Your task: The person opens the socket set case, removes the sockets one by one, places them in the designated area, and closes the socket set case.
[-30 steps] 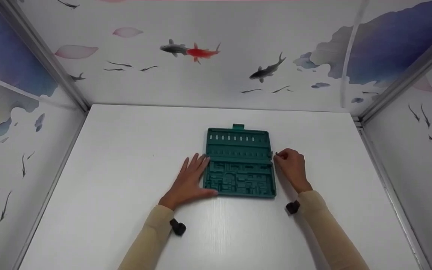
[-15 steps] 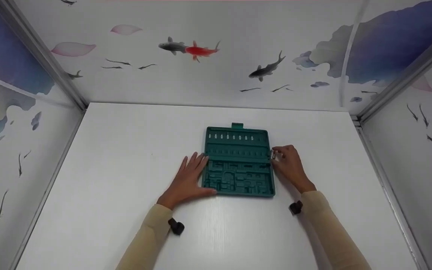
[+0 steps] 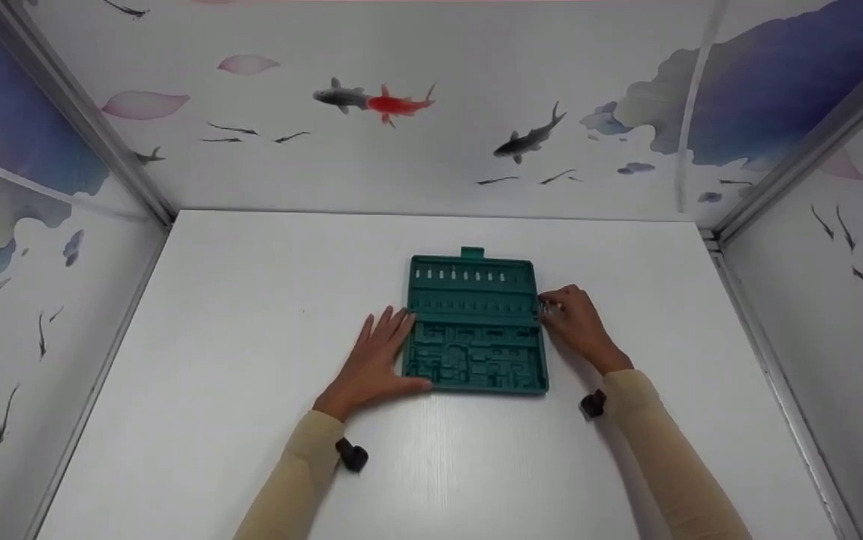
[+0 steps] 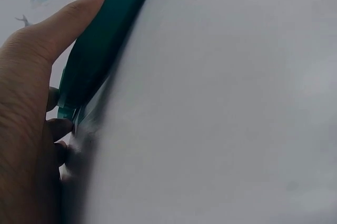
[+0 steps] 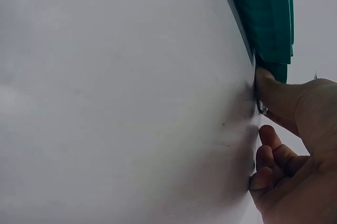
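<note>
A dark green plastic tool case (image 3: 474, 321) lies unfolded on the white table, its molded hollows facing up. Along the far half runs a row of several small silvery bits (image 3: 465, 275). My left hand (image 3: 375, 364) rests against the case's left side, fingers fairly straight and thumb at the near-left corner; the left wrist view shows the thumb (image 4: 76, 16) on its green edge. At the right side, level with the fold, my right hand (image 3: 580, 322) pinches a small shiny metal piece (image 3: 543, 307) between thumb and fingertips. Its exact kind is mostly hidden by the fingers.
The white table (image 3: 251, 285) extends around the case on all sides. Panels printed with fish and petals (image 3: 416, 150) stand behind and at both sides. A black wrist camera (image 3: 353, 454) sits at the left cuff, another camera (image 3: 593, 405) at the right.
My right hand has shifted slightly, and the metal piece, seen standing up between its fingers half a second ago, is now more covered. The left hand stays in place on the case.
</note>
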Demonstrator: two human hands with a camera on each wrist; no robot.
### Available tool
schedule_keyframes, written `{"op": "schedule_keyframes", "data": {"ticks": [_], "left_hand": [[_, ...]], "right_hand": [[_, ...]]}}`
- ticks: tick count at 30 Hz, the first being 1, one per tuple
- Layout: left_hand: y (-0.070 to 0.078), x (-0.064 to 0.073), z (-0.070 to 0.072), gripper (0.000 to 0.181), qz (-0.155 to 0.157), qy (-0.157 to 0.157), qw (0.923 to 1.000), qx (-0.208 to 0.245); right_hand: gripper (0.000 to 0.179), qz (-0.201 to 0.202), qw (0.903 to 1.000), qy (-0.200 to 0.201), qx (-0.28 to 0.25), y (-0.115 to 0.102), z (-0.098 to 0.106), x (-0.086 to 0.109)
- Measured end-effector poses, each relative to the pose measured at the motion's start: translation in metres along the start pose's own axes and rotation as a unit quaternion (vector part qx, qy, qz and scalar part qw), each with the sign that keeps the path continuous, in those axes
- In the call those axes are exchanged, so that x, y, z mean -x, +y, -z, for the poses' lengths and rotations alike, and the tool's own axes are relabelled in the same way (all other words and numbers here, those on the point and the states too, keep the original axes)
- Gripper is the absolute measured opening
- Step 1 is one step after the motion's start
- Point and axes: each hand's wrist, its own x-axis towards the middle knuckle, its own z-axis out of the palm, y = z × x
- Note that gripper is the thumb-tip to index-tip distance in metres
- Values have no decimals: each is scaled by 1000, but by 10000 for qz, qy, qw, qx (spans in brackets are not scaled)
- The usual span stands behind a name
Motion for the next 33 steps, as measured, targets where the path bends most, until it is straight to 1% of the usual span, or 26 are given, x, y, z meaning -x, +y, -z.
{"op": "schedule_keyframes", "data": {"ticks": [6, 9, 13, 19, 23, 33], "left_hand": [[0, 1, -2, 127, 41, 4, 10000, 30], [1, 1, -2, 127, 68, 6, 10000, 40], [3, 1, -1, 127, 103, 7, 9999, 61], [2, 1, -1, 127, 56, 26, 10000, 35], [1, 1, 0, 127, 14, 41, 10000, 22], [0, 1, -1, 128, 1, 43, 10000, 50]], "right_hand": [[29, 200, 9998, -83, 39, 2, 4, 1], [29, 178, 9997, -164, -47, 3, 8, 2], [31, 11, 9996, -232, -141, 7, 14, 4], [32, -87, 9997, -199, -96, 14, 21, 8], [32, -142, 9995, -261, -66, 17, 23, 8], [40, -68, 9992, -393, -55, 15, 25, 7]]}}
